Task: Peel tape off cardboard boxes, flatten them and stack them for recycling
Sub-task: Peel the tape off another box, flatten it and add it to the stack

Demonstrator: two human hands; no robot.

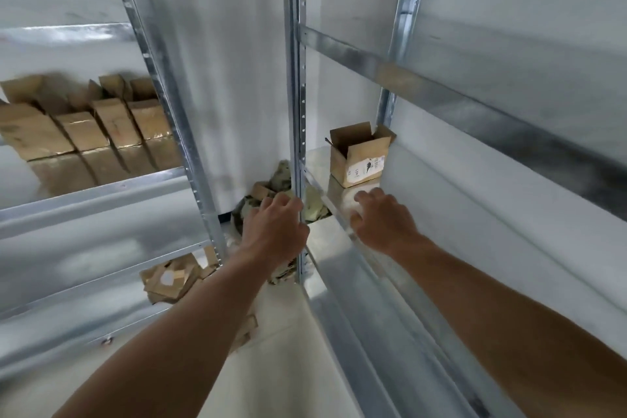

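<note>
an open box (359,159) stands upright at the back of the right shelf (475,214), flaps up, a white label on its front. the right hand (383,219) hovers over that shelf just short of the box, fingers loosely curled and holding nothing. the left hand (274,227) is at the post (296,78), fingers curled beside it; whether they grip it cannot be told. more boxes (84,136) sit in rows on the left shelf (95,188). flat cardboard (171,278) lies on the floor (281,366) below.

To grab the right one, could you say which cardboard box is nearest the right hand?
The lone open box on the right shelf; the other boxes line the left shelf.
</note>
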